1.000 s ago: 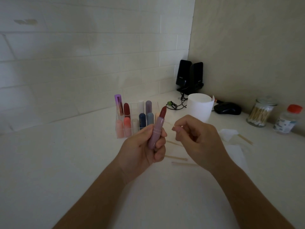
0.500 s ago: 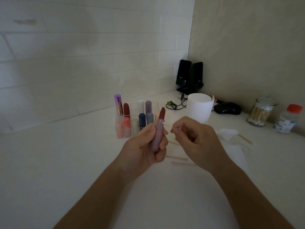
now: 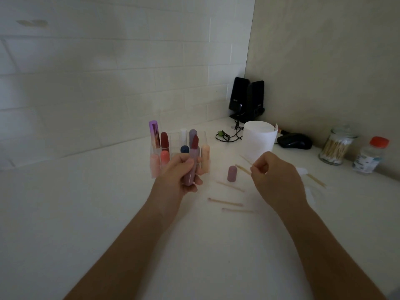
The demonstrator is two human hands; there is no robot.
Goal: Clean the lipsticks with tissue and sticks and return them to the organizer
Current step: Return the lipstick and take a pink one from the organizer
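Organizer (image 3: 156,167), clear, just behind L hand (image 3: 177,176), lipsticks standing in it. L grip closed round an open lipstick (image 3: 191,167), upright, dark red tip above the fingers. Cap (image 3: 232,173) stands on worktop (image 3: 65,213) btwn the two grips. Used sticks (image 3: 225,202) lie on worktop below/right of L grip. R hand (image 3: 273,180) pinches a stick (image 3: 243,169), pointing up-left from the grip. Tissue roll (image 3: 258,139) behind R grip.

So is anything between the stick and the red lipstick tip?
Nothing visible. The right hand pinches the stick, and only open air lies between it and the open lipstick in the left hand. The mauve cap stands lower, on the table, beneath that gap.
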